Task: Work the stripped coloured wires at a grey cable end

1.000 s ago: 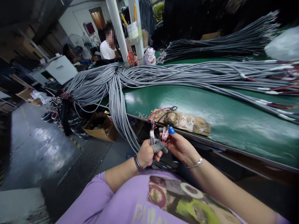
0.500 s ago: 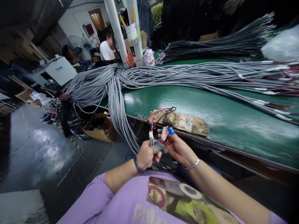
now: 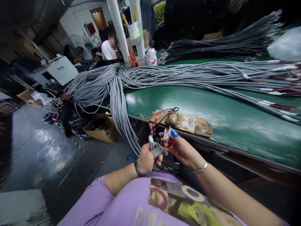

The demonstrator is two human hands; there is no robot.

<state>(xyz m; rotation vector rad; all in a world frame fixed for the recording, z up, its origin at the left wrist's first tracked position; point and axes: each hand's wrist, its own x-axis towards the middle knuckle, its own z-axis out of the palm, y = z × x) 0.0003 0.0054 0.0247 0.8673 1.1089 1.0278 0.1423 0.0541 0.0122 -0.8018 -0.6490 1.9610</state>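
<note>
My left hand (image 3: 146, 160) is closed in a fist around a grey cable end (image 3: 151, 142), whose coloured thin wires (image 3: 157, 116) fan out above the fist. A grey cot covers one of its fingers. My right hand (image 3: 182, 148) is closed in a pinch on a small pale connector (image 3: 166, 134) right beside those wires; a blue cot (image 3: 174, 133) sits on one fingertip. Both hands hover in front of my lilac shirt, just off the near edge of the green table (image 3: 211, 110).
A worn cardboard pad (image 3: 188, 122) lies on the table edge behind my hands. Big bundles of grey cable (image 3: 164, 77) cross the table and hang off its left end. A cardboard box (image 3: 101, 127) stands on the floor. A seated person (image 3: 108, 47) is far back.
Both hands have stayed nearly in place. The right hand's fingers have shifted the pale connector slightly beside the wires.
</note>
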